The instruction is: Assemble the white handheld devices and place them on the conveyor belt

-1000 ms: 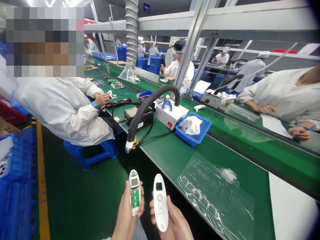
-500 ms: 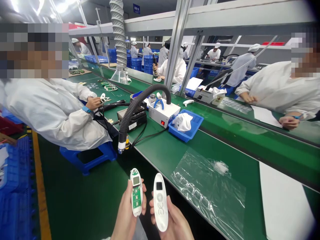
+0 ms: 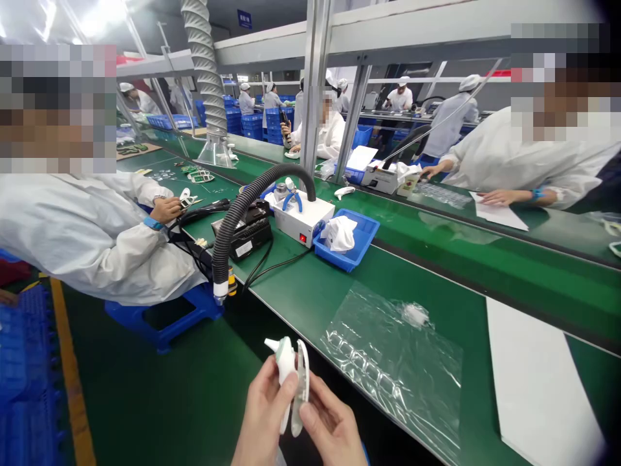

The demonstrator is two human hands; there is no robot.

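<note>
My left hand (image 3: 264, 404) is closed around the white body of an ear thermometer (image 3: 286, 359). Its pointed probe sticks out to the upper left, and the circuit board side is turned out of sight. In my right hand (image 3: 332, 417) is the thermometer's long oval front cover (image 3: 301, 388), held on edge with its inner side facing the body. The two parts stand side by side, very close together at the lower end, with a narrow gap higher up. Whether they touch cannot be made out. Both hands are in front of the green table's near edge.
On the green bench (image 3: 291, 291) lie clear plastic film (image 3: 392, 362) and a white sheet (image 3: 538, 382). Beyond are a blue tray (image 3: 361, 243) with white cloth, a white box (image 3: 303, 223) and a black hose (image 3: 233, 220). Co-workers sit left (image 3: 97, 239) and across (image 3: 533, 149).
My hands have come together. The body and the cover, held apart and facing up before, are now turned on edge and side by side. The view has shifted slightly right.
</note>
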